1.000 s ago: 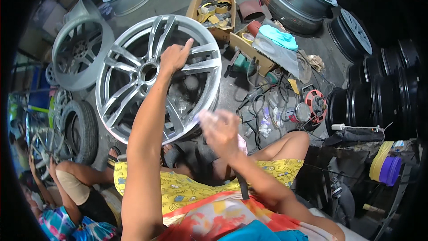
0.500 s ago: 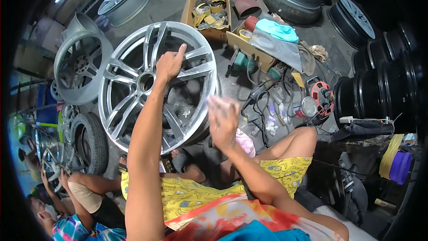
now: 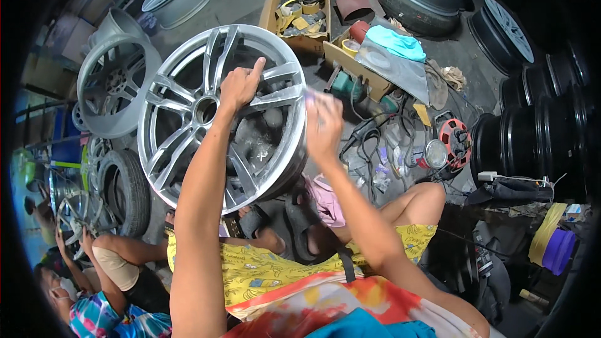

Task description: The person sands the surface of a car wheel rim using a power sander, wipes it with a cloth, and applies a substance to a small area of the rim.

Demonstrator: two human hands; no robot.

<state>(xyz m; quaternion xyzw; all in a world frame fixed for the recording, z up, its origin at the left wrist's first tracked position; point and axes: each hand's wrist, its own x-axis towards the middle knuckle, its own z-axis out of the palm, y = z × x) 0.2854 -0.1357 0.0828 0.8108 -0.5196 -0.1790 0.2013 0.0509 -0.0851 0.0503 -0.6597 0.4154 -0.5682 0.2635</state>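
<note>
A silver alloy wheel (image 3: 244,172) with paired spokes stands tilted before me. My left hand (image 3: 240,89) grips a spoke right of the hub, thumb stretched up along it and the other fingers curled out of sight. At the wheel's right outer edge is my right hand (image 3: 323,124), its fingers bent against the rim. Motion smears those fingertips, and a thin purplish patch there is too blurred to name.
A cardboard box (image 3: 269,15) of used abrasive pieces stands beyond the wheel. Power tools, cables and a red cable reel (image 3: 455,143) lie to the right, near stacked black wheels (image 3: 519,144). Another person (image 3: 119,307) sits at lower left, handling a wheel (image 3: 78,216).
My right hand has moved up along the wheel's right edge, away from me. My left hand keeps its hold on the spoke. The whole view has shifted slightly.
</note>
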